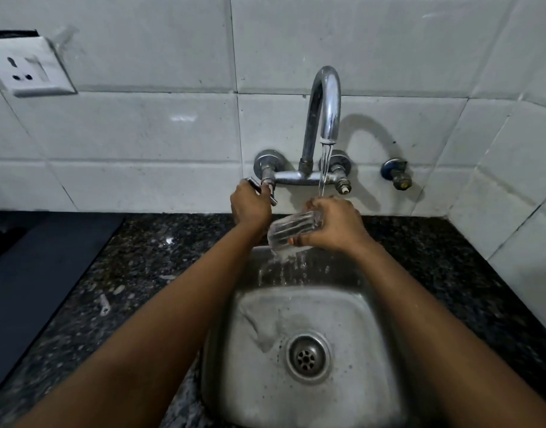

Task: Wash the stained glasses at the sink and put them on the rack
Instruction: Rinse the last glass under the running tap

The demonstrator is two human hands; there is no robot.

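**A:** While the water runs, go big to small. Tiled wall behind, dark granite counter around a steel sink, drain at the bottom. No rack in view.

**B:** Faucet?

**A:** Gooseneck faucet on the wall, thin stream dropping from the spout. Left hand has its fingers curled round the left tap handle.

**B:** Glass?

**A:** Right hand grips a clear ribbed glass, fingers wrapped round it. It lies tilted nearly on its side over the back edge of the basin. The stream lands at the hand's end of the glass, and water spills off the lower end into the sink. Can't tell which end is the mouth.

**B:** Stains gone?

**A:** Can't tell, the glass is too clear and wet to read.

**B:** Step in hand?

**A:** Rinsing, I'd say, with flow being set at the tap. Early in the task: nothing is racked that I can see.

**B:** How to do it well?

**A:** Get the mouth under the stream so the inside flushes, then roll the glass so every rib gets water. Keep flow moderate, since splash already shows on the back wall of the basin. Wet ribbed glass is slippery, so keep the full wrap and stay over the sink.
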